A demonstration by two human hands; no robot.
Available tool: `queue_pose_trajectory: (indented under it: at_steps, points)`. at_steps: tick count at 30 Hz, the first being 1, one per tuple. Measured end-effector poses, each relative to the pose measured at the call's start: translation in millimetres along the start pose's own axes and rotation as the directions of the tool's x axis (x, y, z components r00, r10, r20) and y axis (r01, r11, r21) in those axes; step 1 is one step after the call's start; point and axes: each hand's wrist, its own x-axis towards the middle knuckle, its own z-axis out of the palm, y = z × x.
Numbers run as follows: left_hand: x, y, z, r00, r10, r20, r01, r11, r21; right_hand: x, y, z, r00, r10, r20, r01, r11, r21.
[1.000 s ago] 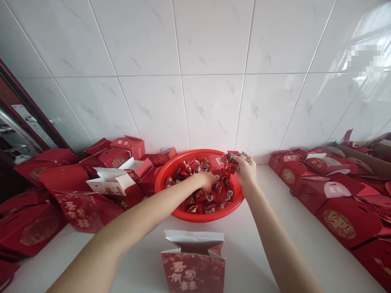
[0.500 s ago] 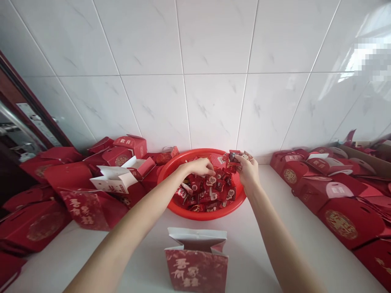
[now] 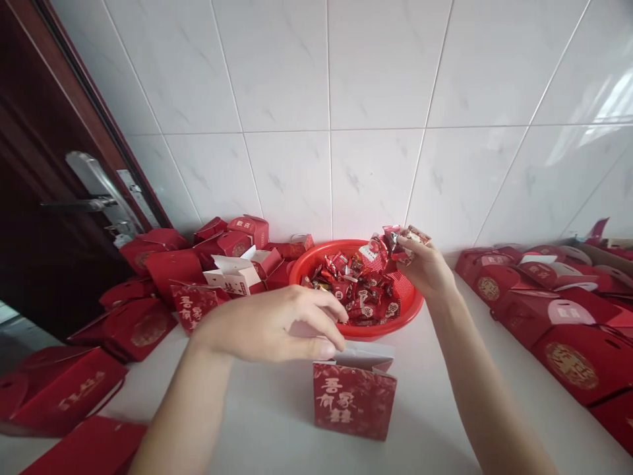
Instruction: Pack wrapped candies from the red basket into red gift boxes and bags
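My right hand point(image 3: 429, 270) grips several wrapped candies point(image 3: 393, 241) in red and brown wrappers, raised over the right rim of a red plastic basket point(image 3: 413, 310). Many more red-wrapped candies point(image 3: 366, 293) lie heaped inside. My left hand point(image 3: 277, 323) hovers at the top left edge of an open red paper gift box point(image 3: 353, 402) with light Chinese lettering. Its fingers and thumb are apart, and no object shows between them. The box stands upright in front of the basket; its inside is mostly out of sight.
Red gift boxes point(image 3: 148, 330) are piled on the left, among them one with white open flaps point(image 3: 235, 274). More closed red boxes point(image 3: 548, 316) line the right side. A white tiled wall point(image 3: 376, 185) rises behind, and a dark door with a metal handle point(image 3: 93, 201) stands at left.
My left hand has come out of the basket toward me, to the upright box. The right hand still holds its candies, slightly higher. The view has turned left.
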Motion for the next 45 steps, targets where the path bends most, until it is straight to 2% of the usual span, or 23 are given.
queue_pose_trajectory:
  at_steps: [2,6,11,13,17,21,26,30,36,40,45]
  points:
    - [-0.4,1.7,11.4,1.0,0.004,-0.027,-0.002,0.999,0.048,-18.9,-16.7,14.0,0.995,-0.023,0.097,0.027,0.999,-0.037]
    - [12.6,-6.3,30.2,0.998,-0.012,-0.06,0.013,1.0,0.017,-55.9,-36.0,32.2,0.957,-0.051,0.285,0.096,0.984,-0.147]
    - [21.5,-15.6,45.6,0.97,-0.108,-0.218,0.088,0.991,-0.1,-79.1,-36.7,34.6,0.939,-0.008,0.345,0.118,0.947,-0.297]
    - [20.0,-17.3,48.0,0.961,-0.16,-0.224,0.117,0.974,-0.193,-82.5,-36.5,33.9,0.924,0.019,0.383,0.129,0.924,-0.359]
    - [11.7,-18.5,47.8,0.972,-0.201,-0.12,0.159,0.943,-0.291,-88.8,-39.8,37.6,0.886,0.102,0.452,0.163,0.845,-0.509]
    - [6.4,-16.4,47.5,0.969,-0.23,-0.095,0.2,0.947,-0.253,-97.6,-38.8,46.6,0.843,0.207,0.497,0.203,0.733,-0.649]
    - [7.3,-15.9,49.8,0.975,-0.183,-0.129,0.153,0.964,-0.217,-104.7,-29.2,53.4,0.778,0.277,0.564,0.332,0.582,-0.742]
    - [7.9,-17.9,50.5,0.978,-0.173,-0.119,0.149,0.971,-0.187,-105.4,-26.8,51.2,0.767,0.354,0.535,0.35,0.468,-0.811]
    - [6.9,-16.5,49.8,0.969,-0.225,-0.104,0.206,0.964,-0.171,-105.1,-29.8,47.5,0.757,0.363,0.543,0.392,0.412,-0.822]
    - [6.2,-17.0,49.7,0.969,-0.218,-0.116,0.196,0.964,-0.177,-106.1,-30.9,48.6,0.748,0.393,0.535,0.424,0.337,-0.841]
    - [6.1,-15.7,48.1,0.984,-0.158,-0.083,0.138,0.969,-0.203,-106.2,-29.0,48.8,0.7,0.373,0.609,0.508,0.34,-0.792]
